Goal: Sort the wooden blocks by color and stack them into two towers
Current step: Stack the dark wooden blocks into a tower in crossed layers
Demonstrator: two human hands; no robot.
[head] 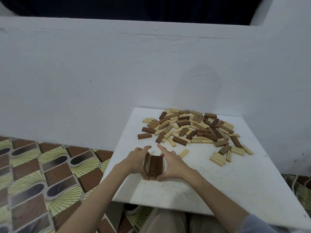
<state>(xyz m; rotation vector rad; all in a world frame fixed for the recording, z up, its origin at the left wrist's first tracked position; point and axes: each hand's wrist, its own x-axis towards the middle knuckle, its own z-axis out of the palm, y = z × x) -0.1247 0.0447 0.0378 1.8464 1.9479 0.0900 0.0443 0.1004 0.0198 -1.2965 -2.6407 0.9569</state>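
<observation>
White board [218,182], dark blocks [153,167] between fingers [148,147]

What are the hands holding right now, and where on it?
Both hands hold the small stack of dark blocks: the left hand against its left side, the right hand against its right side.

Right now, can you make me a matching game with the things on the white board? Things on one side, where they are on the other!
Things:
1. dark block stack
2. mixed block pile
3. left hand
4. lone pale block

Places:
A. far part of the white board
B. pressed between both hands
C. just right of the right hand
D. against the stack's left side

Pairs: 1-B, 2-A, 3-D, 4-C
</observation>
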